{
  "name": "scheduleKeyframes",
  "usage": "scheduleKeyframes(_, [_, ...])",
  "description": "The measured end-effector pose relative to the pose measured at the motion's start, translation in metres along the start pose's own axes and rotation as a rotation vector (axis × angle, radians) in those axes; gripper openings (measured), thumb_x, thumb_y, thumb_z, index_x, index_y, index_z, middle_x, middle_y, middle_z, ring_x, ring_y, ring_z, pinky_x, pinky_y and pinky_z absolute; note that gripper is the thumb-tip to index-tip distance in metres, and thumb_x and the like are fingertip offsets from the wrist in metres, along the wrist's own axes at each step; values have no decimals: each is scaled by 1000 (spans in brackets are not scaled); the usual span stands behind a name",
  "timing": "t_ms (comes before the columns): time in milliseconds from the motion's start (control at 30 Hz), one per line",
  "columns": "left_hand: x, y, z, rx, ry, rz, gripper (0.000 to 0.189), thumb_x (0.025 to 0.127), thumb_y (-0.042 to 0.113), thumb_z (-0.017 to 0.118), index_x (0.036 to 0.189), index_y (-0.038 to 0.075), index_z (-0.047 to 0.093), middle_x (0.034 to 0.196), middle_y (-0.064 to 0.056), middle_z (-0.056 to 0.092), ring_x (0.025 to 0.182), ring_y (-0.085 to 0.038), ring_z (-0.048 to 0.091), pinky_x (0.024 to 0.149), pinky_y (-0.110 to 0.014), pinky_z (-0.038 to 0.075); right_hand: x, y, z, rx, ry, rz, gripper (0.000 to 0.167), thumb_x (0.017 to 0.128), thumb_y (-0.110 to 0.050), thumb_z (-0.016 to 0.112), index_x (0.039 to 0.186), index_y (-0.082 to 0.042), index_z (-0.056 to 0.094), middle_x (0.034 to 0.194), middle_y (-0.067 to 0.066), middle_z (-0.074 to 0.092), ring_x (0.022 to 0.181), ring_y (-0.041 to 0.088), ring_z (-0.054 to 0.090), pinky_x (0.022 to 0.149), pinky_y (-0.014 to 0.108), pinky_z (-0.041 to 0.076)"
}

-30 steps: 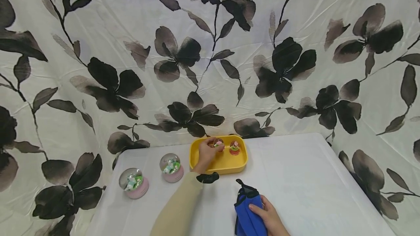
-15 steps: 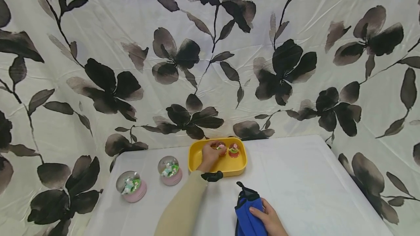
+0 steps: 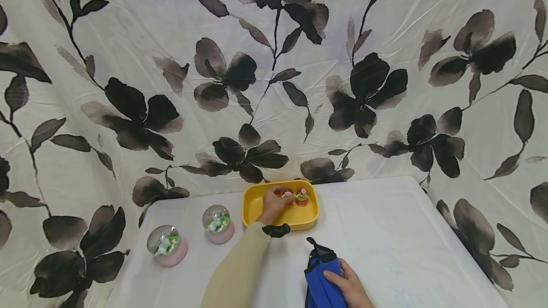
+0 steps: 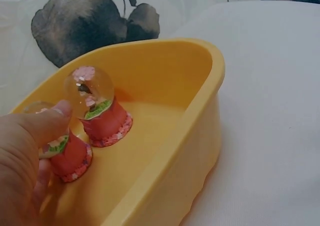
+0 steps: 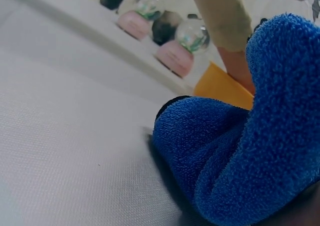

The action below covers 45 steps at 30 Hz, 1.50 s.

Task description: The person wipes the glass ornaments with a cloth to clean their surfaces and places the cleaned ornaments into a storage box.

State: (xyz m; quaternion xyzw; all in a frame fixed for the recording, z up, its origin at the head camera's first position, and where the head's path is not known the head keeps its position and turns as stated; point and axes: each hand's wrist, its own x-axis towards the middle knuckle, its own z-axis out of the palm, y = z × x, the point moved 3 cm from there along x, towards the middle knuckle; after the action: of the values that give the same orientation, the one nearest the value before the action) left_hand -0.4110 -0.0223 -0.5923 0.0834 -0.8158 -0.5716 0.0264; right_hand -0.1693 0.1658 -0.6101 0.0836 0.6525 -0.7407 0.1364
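Tray (image 3: pixel 301 225), yellow with round corners, sits at the back of the table (image 3: pixel 385 232). The left hand (image 3: pixel 272 205) reaches down into the tray. Its thumb and fingers pinch a little snow globe (image 4: pixel 71 158) with a red bottom. That globe is inside the tray, near the middle, but I cannot tell if it touches the tray's floor. A matching globe (image 4: pixel 106 123) stands in the tray just to the right of it. Both have pink and green bits inside.

The right hand (image 3: pixel 351 284) is in front of the tray, a bit to the right. Its thumb lies on top of a blue cloth (image 3: pixel 325 279) and its fingers curl round, so it holds on. The cloth is in front of the tray too. It looks fuzzy up close, and it has black edges and a black loop (image 3: pixel 316 241) on the end toward the tray.

To the left of the tray, near it, is a big globe (image 3: pixel 218 224) with a pink bottom. A second big globe (image 3: pixel 167 246) is farther left of the tray. A tan sleeve (image 3: pixel 235 274) covers the left arm in front of the tray. Behind the tray hangs a white sheet (image 3: pixel 317 84) with dark flowers.
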Motion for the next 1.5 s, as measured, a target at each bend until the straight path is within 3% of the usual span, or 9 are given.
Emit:
scheduleKeyframes(433, [-6, 11, -22, 35, -88, -1, 53, 79, 9, 81, 126, 0, 58, 120, -17, 58, 105, -32, 55, 94, -39, 49, -4, -1, 6, 0, -4, -29, 69, 91, -26, 65, 140, 10, 32, 116, 18, 62, 96, 26, 62, 81, 43, 53])
scheduleKeyframes(567, [-10, 23, -38, 71, -165, 118, 49, 80, 6, 80, 125, -1, 60, 117, -16, 59, 102, -30, 56, 88, -36, 52, -6, 2, 6, -20, 1, -13, 70, 92, -28, 64, 141, 10, 31, 117, 19, 62, 95, 27, 62, 81, 44, 53])
scheduleKeyframes(733, [-26, 41, -68, 128, -298, 282, 46, 83, 3, 75, 125, -4, 58, 120, -19, 59, 110, -36, 55, 94, -42, 48, -8, 8, 6, -43, -16, 16, 70, 93, -30, 63, 141, 10, 30, 116, 19, 62, 95, 28, 63, 81, 46, 53])
scheduleKeyframes(833, [-36, 51, -92, 179, -301, 349, 43, 85, 6, 74, 124, -2, 60, 118, -16, 61, 109, -37, 56, 93, -44, 48, -8, 7, 6, -46, -15, 5, 69, 93, -30, 63, 140, 9, 31, 116, 20, 62, 95, 28, 63, 80, 46, 54])
scheduleKeyframes(933, [-46, 57, -120, 232, -195, 419, 38, 85, 10, 75, 120, 4, 64, 113, -10, 64, 104, -32, 59, 89, -44, 50, -9, 5, 7, -28, -14, -11, 68, 93, -29, 63, 140, 9, 31, 116, 21, 62, 94, 28, 63, 80, 45, 54])
scheduleKeyframes(1033, [-61, 56, -153, 237, -31, 506, 33, 84, 10, 77, 115, 6, 68, 109, -7, 67, 101, -26, 60, 86, -46, 50, -11, 3, 9, 1, -25, -28, 68, 92, -27, 63, 140, 10, 31, 116, 19, 62, 94, 28, 63, 79, 44, 54])
scheduleKeyframes(1200, [-83, 36, -202, 168, 212, 615, 29, 79, 9, 80, 107, 7, 72, 105, -4, 67, 99, -23, 59, 81, -44, 48, -11, 2, 13, 36, -43, -47, 66, 93, -25, 63, 139, 10, 31, 114, 17, 63, 94, 27, 63, 79, 42, 54])
scheduleKeyframes(1333, [-97, 7, -220, 89, 290, 606, 35, 77, 6, 81, 110, 5, 69, 112, -5, 64, 105, -22, 56, 81, -46, 44, -12, 3, 13, 18, -38, -32, 68, 93, -26, 63, 139, 10, 31, 115, 18, 63, 94, 27, 63, 80, 43, 54])
scheduleKeyframes(1500, [-117, -31, -223, 34, 314, 527, 53, 77, 6, 81, 126, 4, 59, 126, -9, 55, 116, -27, 49, 86, -47, 41, -13, 4, 15, -10, -37, -29, 69, 92, -28, 63, 140, 10, 31, 116, 19, 62, 95, 28, 63, 80, 44, 53])
